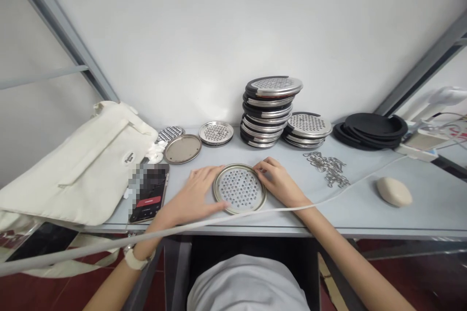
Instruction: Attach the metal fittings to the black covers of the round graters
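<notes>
A round metal grater plate (241,188) with a perforated face and raised rim lies flat on the table in front of me. My left hand (199,194) is at its left side, fingers stretched along the rim and thumb reaching over the near edge. My right hand (279,182) is at the right side, its fingers curled and pinching the upper right rim. Behind stand a tall stack of grater plates with black rims (268,114) and a lower stack (308,129). Two more grater plates (216,133) (170,133) and a plain metal disc (183,148) lie to the left.
Black round pieces (375,129) are piled at the right, near small metal clips (328,167) and a beige rounded block (394,191). A white cable (204,223) crosses above my forearms. At left are a phone (149,199) and a cream bag (80,170).
</notes>
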`<state>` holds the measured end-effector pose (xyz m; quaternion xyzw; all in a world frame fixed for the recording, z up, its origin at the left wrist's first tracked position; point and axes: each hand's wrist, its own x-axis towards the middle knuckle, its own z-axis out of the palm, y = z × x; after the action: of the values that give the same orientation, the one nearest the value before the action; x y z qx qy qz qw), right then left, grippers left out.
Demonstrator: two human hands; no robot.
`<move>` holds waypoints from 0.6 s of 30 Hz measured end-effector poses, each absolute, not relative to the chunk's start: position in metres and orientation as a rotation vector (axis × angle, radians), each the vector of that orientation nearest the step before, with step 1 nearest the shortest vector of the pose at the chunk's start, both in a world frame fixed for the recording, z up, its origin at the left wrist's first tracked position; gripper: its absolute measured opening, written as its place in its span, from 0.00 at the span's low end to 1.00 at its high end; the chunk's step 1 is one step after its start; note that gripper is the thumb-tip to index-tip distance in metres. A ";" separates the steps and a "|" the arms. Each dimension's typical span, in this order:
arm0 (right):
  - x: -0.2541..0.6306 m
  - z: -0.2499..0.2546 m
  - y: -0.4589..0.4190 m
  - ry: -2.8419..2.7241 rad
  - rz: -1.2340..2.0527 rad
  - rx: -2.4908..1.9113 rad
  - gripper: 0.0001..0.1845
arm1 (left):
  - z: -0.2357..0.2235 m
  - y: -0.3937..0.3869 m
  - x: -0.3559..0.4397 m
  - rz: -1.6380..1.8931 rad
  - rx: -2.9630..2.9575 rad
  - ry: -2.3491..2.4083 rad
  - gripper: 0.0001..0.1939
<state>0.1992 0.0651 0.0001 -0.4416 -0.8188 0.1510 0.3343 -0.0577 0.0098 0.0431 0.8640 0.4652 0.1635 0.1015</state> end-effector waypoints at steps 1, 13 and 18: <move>0.200 0.001 0.064 -2.112 0.363 -1.172 0.07 | 0.049 0.017 -0.066 0.493 2.560 1.385 0.27; 0.193 0.007 0.048 -2.053 0.340 -1.105 0.13 | 0.060 0.162 -0.100 0.444 2.880 1.407 0.10; 0.159 0.018 -0.037 -2.266 0.763 -0.628 0.16 | 0.050 0.169 -0.092 0.337 2.975 1.362 0.07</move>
<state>0.1592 -0.0368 0.0184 -0.2398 -0.8659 0.2913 0.3285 -0.0920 0.1695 0.0504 0.9020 0.4129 0.1023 -0.0735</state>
